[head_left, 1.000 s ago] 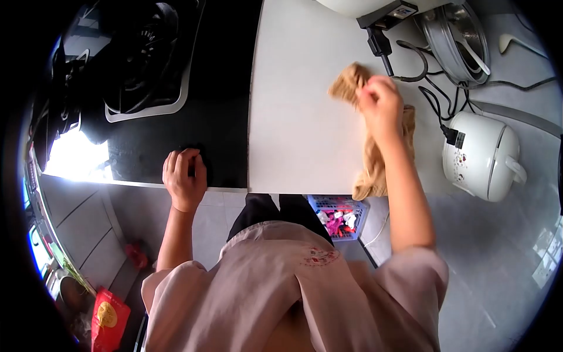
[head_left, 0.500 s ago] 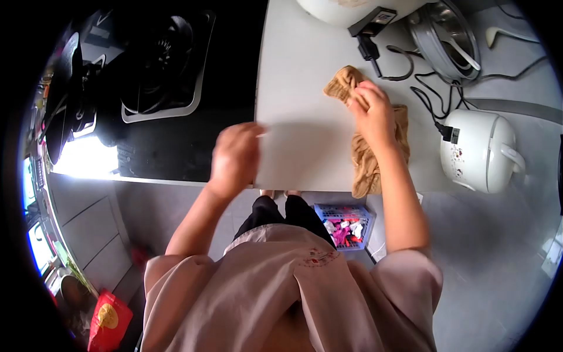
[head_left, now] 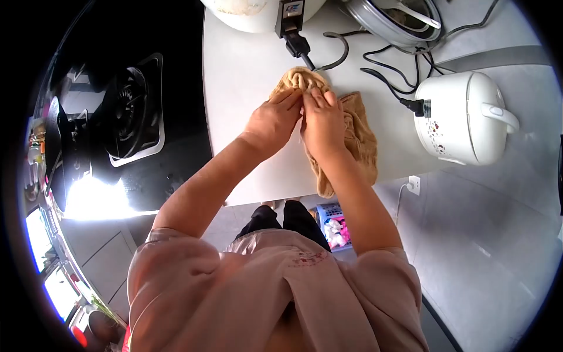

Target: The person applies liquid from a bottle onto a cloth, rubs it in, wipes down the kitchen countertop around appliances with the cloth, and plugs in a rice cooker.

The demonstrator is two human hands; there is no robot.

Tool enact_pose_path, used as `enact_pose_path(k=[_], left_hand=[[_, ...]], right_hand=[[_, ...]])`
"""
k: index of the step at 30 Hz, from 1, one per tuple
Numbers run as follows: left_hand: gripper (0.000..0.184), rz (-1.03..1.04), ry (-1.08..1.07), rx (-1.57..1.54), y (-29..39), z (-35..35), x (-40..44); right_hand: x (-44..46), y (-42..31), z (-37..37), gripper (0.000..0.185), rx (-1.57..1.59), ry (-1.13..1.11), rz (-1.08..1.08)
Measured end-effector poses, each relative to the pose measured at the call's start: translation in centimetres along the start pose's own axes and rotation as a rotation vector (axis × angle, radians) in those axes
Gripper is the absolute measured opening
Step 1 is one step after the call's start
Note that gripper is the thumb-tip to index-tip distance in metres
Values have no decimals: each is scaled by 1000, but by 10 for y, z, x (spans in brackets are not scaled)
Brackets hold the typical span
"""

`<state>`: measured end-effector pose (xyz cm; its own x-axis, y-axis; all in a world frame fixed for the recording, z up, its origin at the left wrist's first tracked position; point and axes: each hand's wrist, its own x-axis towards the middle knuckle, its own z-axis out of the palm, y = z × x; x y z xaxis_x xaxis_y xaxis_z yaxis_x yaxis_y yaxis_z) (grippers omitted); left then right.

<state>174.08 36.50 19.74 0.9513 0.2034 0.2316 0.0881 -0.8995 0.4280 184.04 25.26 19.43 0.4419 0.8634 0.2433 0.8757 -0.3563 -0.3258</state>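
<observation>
Tan cloth (head_left: 362, 138) lies crumpled on the white countertop (head_left: 246, 182), one part spread beneath and right of my right wrist. Its upper part (head_left: 295, 77) has a gathered, ribbed-looking edge. My left hand (head_left: 272, 122) grips this gathered part from the left, fingers bunched together. Beside it, my right hand (head_left: 324, 120) is closed on the same part, its fingertips nearly meeting the left ones. Both sets of fingertips partly cover the cloth, and whether its two parts are joined cannot be made out.
A white rice cooker (head_left: 463, 117) stands right, its black cord looping across the counter. A plug (head_left: 296, 42), a white appliance (head_left: 246, 13) and a metal pot (head_left: 399, 23) are at the back. A black gas stove (head_left: 132, 111) lies left; a blue basket (head_left: 334, 229) sits below.
My left hand has moved right from the stove's edge to the cloth and now grips it beside my right hand. The camera view has shifted, moving the counter leftward in frame.
</observation>
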Motion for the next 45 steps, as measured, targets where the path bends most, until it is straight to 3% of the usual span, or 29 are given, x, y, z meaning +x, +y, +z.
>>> enact_pose_path(k=[3, 6, 8, 9, 10, 12, 13, 14, 16, 18, 19, 21, 23, 24, 25, 26, 28, 29, 30, 34, 35, 36, 38, 40, 44, 45], left_hand=[[27, -189, -14, -191, 25, -1, -35], [34, 176, -15, 249, 40, 2, -71], [37, -93, -40, -34, 25, 13, -42], [36, -13, -85, 130, 19, 8, -16], [36, 80, -111, 308, 15, -2, 8], [34, -36, 44, 33, 18, 9, -10], [35, -288, -80, -351, 36, -1, -28], [35, -211, 21, -269, 48, 12, -57], [35, 86, 5, 204, 58, 6, -75], [38, 6, -20, 88, 35, 18, -49], [39, 26, -60, 171, 29, 12, -24], [39, 53, -66, 280, 24, -4, -4], [44, -338, -270, -314, 44, -10, -31], [53, -51, -100, 96, 53, 13, -69], [58, -10, -95, 147, 56, 17, -82], [62, 32, -94, 197, 56, 18, -89], [63, -65, -208, 147, 42, 15, -57], [61, -85, -202, 148, 32, 5, -28], [60, -24, -258, 316, 26, 3, -15], [64, -93, -351, 164, 60, -7, -78], [64, -61, -250, 138, 64, -8, -101], [64, -67, -261, 140, 59, -8, -97], [64, -152, -176, 111, 38, -6, -73], [62, -225, -100, 131, 4, -8, -29], [63, -234, -237, 86, 30, -20, -71], [67, -187, -273, 89, 43, -27, -89]], right_hand=[[-34, -9, -6, 32, 29, 34, -101], [-70, -15, -9, 35, 91, -12, -159], [-41, -4, -1, 30, 44, 126, -124], [-10, 2, -5, 22, 7, -9, -21], [7, 11, 5, 18, -16, 101, -44], [-5, 2, -7, 19, 23, 103, -81], [-29, -7, -14, 19, 31, 101, -89], [-57, -14, -19, 20, 51, 66, -142], [-62, -15, -17, 20, 83, 14, -197], [-37, -6, -6, 20, 23, 55, -78], [-7, 3, -8, 19, -45, -54, -74], [10, 10, -8, 19, 31, -27, -110], [-33, 1, -14, 23, 77, -8, -149], [-60, -1, -12, 28, 105, 20, -190], [-69, -15, -28, 34, 144, -140, -180], [-62, -13, -24, 34, 152, -147, -180], [-32, -4, -9, 30, 100, -7, -54], [0, 3, -14, 22, 89, -89, -95], [15, 8, -7, 18, 138, -31, -98], [-55, -8, -13, 26, 192, -39, -199], [-67, -22, -21, 32, 206, -147, -222], [-65, -24, -17, 30, 192, -113, -231], [-26, -16, 0, 29, 185, -50, -236], [38, -18, 9, 24, 141, -129, -152], [-12, -26, 3, 25, 280, -84, -176], [-29, -29, -5, 24, 296, -94, -313]])
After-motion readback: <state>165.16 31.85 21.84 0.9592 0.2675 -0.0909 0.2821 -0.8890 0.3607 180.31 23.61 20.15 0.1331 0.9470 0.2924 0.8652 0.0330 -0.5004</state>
